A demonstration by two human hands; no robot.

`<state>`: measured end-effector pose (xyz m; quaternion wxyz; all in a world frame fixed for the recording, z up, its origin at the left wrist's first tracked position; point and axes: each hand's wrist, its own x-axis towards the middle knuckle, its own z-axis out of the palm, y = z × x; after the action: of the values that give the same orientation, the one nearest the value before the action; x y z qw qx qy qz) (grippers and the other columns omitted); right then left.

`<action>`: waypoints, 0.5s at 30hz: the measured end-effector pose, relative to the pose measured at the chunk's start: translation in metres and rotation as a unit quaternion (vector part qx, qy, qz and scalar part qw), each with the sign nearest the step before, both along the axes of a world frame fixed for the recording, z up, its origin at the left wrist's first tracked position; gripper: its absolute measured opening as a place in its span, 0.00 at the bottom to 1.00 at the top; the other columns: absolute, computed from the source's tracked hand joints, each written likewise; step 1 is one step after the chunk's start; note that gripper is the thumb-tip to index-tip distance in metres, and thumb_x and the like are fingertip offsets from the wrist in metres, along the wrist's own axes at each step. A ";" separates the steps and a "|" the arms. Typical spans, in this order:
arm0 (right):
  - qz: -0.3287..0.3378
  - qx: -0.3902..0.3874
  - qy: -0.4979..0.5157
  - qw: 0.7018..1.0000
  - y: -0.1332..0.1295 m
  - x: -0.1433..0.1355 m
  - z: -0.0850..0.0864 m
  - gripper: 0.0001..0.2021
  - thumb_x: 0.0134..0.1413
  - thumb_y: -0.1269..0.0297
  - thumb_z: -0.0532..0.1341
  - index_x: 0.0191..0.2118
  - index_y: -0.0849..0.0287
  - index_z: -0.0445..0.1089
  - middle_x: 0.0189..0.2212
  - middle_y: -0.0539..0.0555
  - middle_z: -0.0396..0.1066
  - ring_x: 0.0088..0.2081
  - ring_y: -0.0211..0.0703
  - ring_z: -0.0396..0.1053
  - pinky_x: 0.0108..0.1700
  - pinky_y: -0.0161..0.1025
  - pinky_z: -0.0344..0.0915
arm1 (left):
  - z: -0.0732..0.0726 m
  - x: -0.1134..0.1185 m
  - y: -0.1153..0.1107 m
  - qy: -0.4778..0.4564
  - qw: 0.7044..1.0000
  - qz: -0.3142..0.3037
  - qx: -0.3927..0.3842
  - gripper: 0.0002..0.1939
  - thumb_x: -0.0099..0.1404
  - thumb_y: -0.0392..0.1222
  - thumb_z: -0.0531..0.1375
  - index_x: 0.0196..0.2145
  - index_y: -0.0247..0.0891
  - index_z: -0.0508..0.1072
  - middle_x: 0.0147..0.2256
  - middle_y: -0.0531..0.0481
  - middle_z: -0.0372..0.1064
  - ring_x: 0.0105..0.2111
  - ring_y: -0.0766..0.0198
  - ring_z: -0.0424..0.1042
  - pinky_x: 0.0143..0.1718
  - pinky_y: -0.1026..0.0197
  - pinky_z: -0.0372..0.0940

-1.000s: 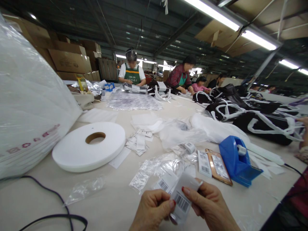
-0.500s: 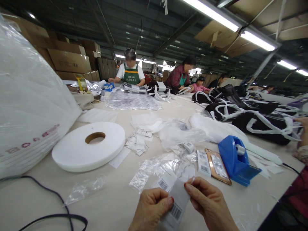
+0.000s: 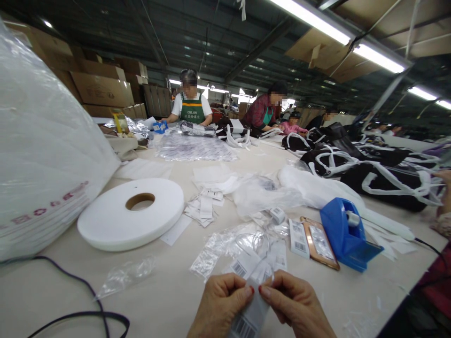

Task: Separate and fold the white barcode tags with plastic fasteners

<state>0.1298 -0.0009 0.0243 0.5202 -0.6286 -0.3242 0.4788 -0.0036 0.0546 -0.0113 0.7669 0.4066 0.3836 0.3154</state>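
A barcoded packet [image 3: 249, 313] is pinched at its upper end by both hands, the left hand [image 3: 222, 305] and the right hand [image 3: 298, 303], thumbs nearly meeting. It is held above the table [image 3: 169, 291]. A white roll [image 3: 109, 220] is noted leftward; a blue dispenser [image 3: 340, 230] is positioned rightward.

Barcoded tag [image 3: 251, 313] in left hand [image 3: 219, 304]

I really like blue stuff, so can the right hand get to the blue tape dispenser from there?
Probably yes: bare table lies between the right hand and the blue tape dispenser's near side, though the hand looks busy at the barcoded tag.
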 end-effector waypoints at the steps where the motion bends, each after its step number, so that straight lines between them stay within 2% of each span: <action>1: 0.005 -0.004 0.005 1.000 0.000 0.001 0.000 0.15 0.34 0.55 0.68 0.18 0.62 0.68 0.11 0.42 0.55 0.15 0.27 0.49 0.19 0.30 0.42 | 0.000 0.000 0.000 0.000 1.000 -0.001 -0.001 0.20 0.40 0.53 0.67 0.18 0.31 0.71 0.16 0.53 0.62 0.18 0.71 0.57 0.22 0.66 0.48; 8: 0.046 -0.012 0.034 0.998 0.001 0.005 -0.004 0.15 0.36 0.56 0.67 0.17 0.62 0.66 0.10 0.42 0.54 0.14 0.27 0.47 0.18 0.31 0.40 | -0.003 -0.001 0.000 0.006 1.000 -0.001 0.004 0.19 0.41 0.53 0.67 0.18 0.31 0.71 0.16 0.53 0.62 0.19 0.71 0.57 0.22 0.66 0.48; 15: 0.052 -0.008 -0.010 0.999 0.002 0.011 -0.002 0.14 0.41 0.54 0.65 0.22 0.61 0.67 0.10 0.42 0.56 0.14 0.28 0.49 0.18 0.30 0.40 | 0.001 -0.001 0.000 0.013 1.000 -0.002 -0.002 0.19 0.41 0.52 0.67 0.17 0.32 0.70 0.15 0.55 0.61 0.18 0.72 0.55 0.21 0.66 0.47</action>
<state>0.1407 0.0006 0.0222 0.4859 -0.6197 -0.3580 0.5016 -0.0041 0.0546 -0.0103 0.7633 0.4096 0.3934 0.3081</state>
